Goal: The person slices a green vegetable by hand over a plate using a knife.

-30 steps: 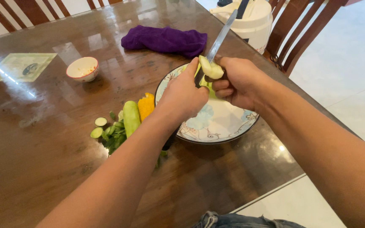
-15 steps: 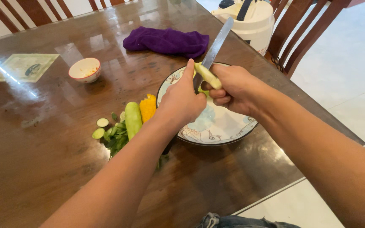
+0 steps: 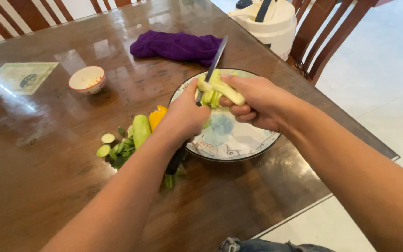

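A dark brown wooden desk (image 3: 47,186) with a glossy top carries everything, with wooden chairs (image 3: 323,42) drawn up along its far and right edges. On the chair side at the far right stands a cream-coloured kitchen appliance (image 3: 276,23) with a dark handle. A crumpled purple cloth (image 3: 176,45) lies on the desk just behind a large patterned plate (image 3: 229,135), which sits near the desk's right edge. A pale green paper mat (image 3: 17,77) lies at the far left.

Over the plate, the right hand (image 3: 257,102) has its grip wrapped closed around a peeled, pale green vegetable piece (image 3: 222,88), fingers curled underneath and the thumb along the top. The left hand (image 3: 185,116) is closed in a fist-like grip on a knife (image 3: 213,70); its dark handle pokes out below the hand, and the long blade rises away from the person, with its lower part touching the vegetable piece where the thumb presses beside it. Some pale green slices lie in the plate just under the hands.

To the left of the plate lie a whole green vegetable (image 3: 141,129), an orange-yellow piece (image 3: 157,116) touching it, and a small heap of green trimmings and round slices (image 3: 113,149). A small white bowl (image 3: 87,79) with a reddish rim stands well apart, toward the far left.
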